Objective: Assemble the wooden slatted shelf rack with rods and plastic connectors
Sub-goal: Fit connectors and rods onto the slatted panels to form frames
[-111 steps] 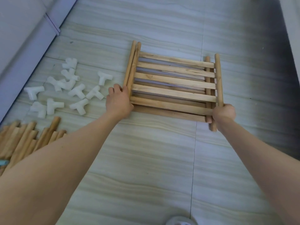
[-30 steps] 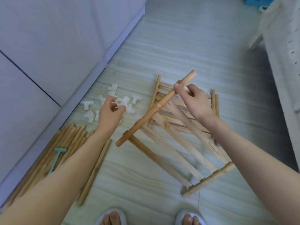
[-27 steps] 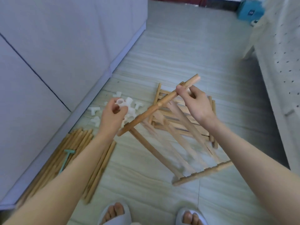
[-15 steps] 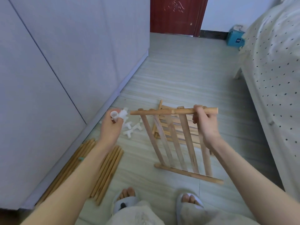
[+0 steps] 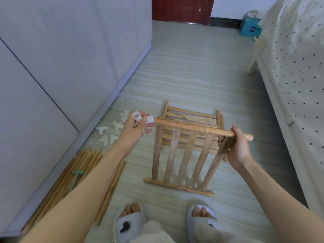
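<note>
Between both hands [image 5: 135,128] [image 5: 236,148], slatted panel [image 5: 182,155].

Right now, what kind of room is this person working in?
Most likely a bedroom: a bed with a dotted sheet runs along the right, tall wardrobe-like panels along the left, and a red-brown door closes the far end of the tiled floor.

Left hand [image 5: 135,126] pinching, right hand [image 5: 237,148] gripping
</note>
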Action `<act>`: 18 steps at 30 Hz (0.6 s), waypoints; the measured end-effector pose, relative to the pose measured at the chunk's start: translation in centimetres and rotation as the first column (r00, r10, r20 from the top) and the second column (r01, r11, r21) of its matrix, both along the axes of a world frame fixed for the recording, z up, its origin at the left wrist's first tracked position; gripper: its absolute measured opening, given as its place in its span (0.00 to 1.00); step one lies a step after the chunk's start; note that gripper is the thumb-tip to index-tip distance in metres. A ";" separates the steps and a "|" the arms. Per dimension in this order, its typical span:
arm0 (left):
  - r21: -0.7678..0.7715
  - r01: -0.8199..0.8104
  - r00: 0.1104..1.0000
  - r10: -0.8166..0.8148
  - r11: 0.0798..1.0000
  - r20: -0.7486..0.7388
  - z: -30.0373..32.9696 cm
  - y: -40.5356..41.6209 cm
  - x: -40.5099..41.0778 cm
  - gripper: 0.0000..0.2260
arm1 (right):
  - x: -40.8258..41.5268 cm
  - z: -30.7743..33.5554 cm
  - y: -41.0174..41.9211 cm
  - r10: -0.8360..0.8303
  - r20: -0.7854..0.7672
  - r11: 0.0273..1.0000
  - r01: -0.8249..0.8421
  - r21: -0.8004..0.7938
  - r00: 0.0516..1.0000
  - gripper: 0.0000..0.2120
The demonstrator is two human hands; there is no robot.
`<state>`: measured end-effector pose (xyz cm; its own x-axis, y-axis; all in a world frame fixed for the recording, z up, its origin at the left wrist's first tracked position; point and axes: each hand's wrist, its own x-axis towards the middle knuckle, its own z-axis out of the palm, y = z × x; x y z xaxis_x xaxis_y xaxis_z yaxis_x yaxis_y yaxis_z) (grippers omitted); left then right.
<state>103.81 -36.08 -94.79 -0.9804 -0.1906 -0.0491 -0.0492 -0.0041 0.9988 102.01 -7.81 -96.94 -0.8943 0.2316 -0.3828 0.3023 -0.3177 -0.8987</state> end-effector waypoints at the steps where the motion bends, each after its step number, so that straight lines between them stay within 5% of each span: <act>1: -0.008 -0.008 1.000 0.007 1.000 -0.006 -0.2 0.2 0.1 0.05 | 0.0 0.1 0.0 0.008 0.022 0.999 -0.009 0.040 1.000 0.15; 4: -0.062 -0.050 0.999 0.050 0.997 -0.005 -0.6 0.4 0.6 0.04 | 0.0 0.7 -0.1 -0.106 0.070 0.988 0.097 0.121 0.992 0.12; 7: -0.130 -0.042 0.999 0.043 0.991 0.001 -0.8 0.4 1.5 0.04 | 0.3 1.2 -0.2 -0.268 0.088 0.932 0.234 0.277 0.959 0.26; 11: -0.155 -0.053 0.998 0.056 0.986 0.015 -1.1 0.4 3.2 0.05 | 1.3 1.7 -0.6 -0.099 0.008 0.790 0.073 0.609 0.995 0.29; 15: -0.181 -0.065 0.997 0.070 0.981 0.019 -1.2 0.6 4.3 0.05 | 1.6 2.1 -2.2 0.254 -0.107 0.360 0.009 0.933 0.961 0.23; 18: -0.180 -0.033 0.999 0.026 0.983 -0.039 -0.7 1.1 4.3 0.04 | 0.9 2.7 -4.6 0.623 -0.029 -0.016 0.050 0.999 0.782 0.26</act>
<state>108.15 -34.93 -95.46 -0.9748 -0.2217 0.0246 -0.0151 0.1757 0.9843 102.96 -12.45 -94.24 -0.9256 -0.2610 0.2741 -0.3378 0.8963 -0.2874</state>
